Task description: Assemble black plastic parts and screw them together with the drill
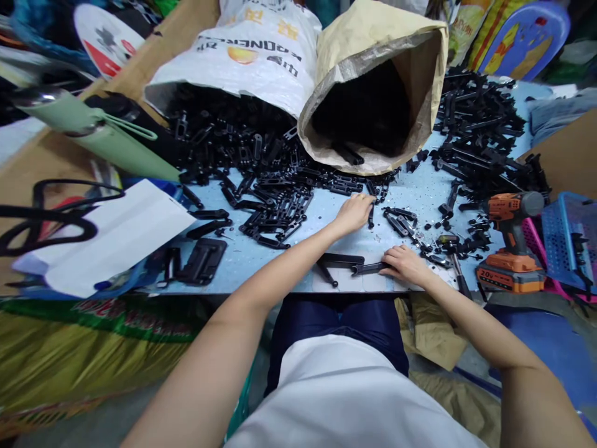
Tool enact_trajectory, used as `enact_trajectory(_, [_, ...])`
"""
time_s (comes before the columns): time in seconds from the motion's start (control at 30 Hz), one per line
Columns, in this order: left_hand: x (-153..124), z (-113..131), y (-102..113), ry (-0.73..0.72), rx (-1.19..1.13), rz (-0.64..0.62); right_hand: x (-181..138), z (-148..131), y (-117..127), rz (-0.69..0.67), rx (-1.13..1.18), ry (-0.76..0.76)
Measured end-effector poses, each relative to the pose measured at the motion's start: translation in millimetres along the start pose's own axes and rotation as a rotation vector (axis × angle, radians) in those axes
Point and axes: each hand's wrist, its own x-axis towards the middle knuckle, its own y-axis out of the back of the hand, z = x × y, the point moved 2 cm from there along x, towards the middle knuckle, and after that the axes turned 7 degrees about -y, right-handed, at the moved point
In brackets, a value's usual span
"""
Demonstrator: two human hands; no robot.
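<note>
Below the sack (354,50), the left hand (355,213), fingers (368,200) narrow, pinches a clip (371,218); the right hand (405,264) grips the bracket (342,261): probably light, stiff plastic, best held endwise.

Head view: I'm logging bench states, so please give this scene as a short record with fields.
Left hand: fingertips on a small black part at the edge of the pile
Right hand: rests on a black bar near the front edge of the table
Behind: white sack and brown sack, both lying open
Right side: orange drill, blue basket
</note>
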Motion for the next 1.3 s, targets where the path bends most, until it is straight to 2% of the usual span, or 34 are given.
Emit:
enact_trajectory(0.07, [44.8, -2.0, -5.4, 0.054, 0.045, -0.029, -1.4, -1.9, -2.7, -0.008, 0.023, -0.024])
enact_trajectory(0.13, [76.3, -1.1, -13.9, 0.118, 0.112, -0.071, -2.7, -5.0, -3.2, -0.015, 0.054, -0.039])
enact_trajectory(0.2, [92.3, 0.7, -22.8, 0.159, 0.159, -0.088, -4.1, -5.4, -1.0, -0.008, 0.092, -0.044])
enact_trajectory(0.27, [96.9, 1.8, -29.4, 0.161, 0.176, -0.095, -5.1, 2.5, 4.3, 0.013, 0.106, -0.087])
enact_trajectory(0.33, [95.6, 2.1, -31.6, 0.147, 0.185, -0.114, -6.0, 22.7, 12.0, 0.050, 0.062, -0.258])
enact_trajectory(0.4, [91.0, 3.4, -28.2, 0.136, 0.198, -0.120, -8.5, 52.1, 20.1, 0.081, -0.044, -0.545])
enact_trajectory(0.5, [71.7, 6.6, -12.9, 0.110, 0.189, -0.034, -14.2, 92.4, 28.0, 0.022, -0.184, -0.935])
enact_trajectory(0.57, [42.8, 5.3, 1.9, 0.078, 0.130, 0.054, -16.5, 105.3, 29.2, -0.090, -0.189, -1.044])
enact_trajectory(0.63, [-0.4, -1.5, 17.8, 0.041, 0.045, 0.118, -17.1, 105.4, 30.1, -0.154, -0.166, -1.059])
enact_trajectory(0.7, [-51.8, -12.3, 32.6, 0.035, -0.006, 0.148, -15.9, 96.6, 32.2, -0.125, -0.155, -1.012])
enact_trajectory(0.8, [-121.9, -26.2, 46.8, 0.097, -0.025, 0.120, -10.8, 79.9, 35.0, -0.074, -0.153, -0.932])
enact_trajectory(0.87, [-151.5, -28.2, 49.4, 0.109, -0.023, 0.071, -5.4, 72.9, 35.4, -0.098, -0.149, -0.907])
enact_trajectory(0.97, [-167.2, -22.6, 48.4, 0.121, 0.047, -0.015, 4.1, 69.3, 37.9, -0.098, -0.136, -0.895])
enact_trajectory(1.17, [-155.8, -5.7, 51.5, 0.123, 0.245, -0.160, 20.3, 65.5, 46.8, -0.051, -0.077, -0.866])
enact_trajectory(1.3, [-154.9, 0.2, 51.0, 0.080, 0.274, -0.191, 40.1, 65.5, 39.6, -0.034, -0.003, -0.827])
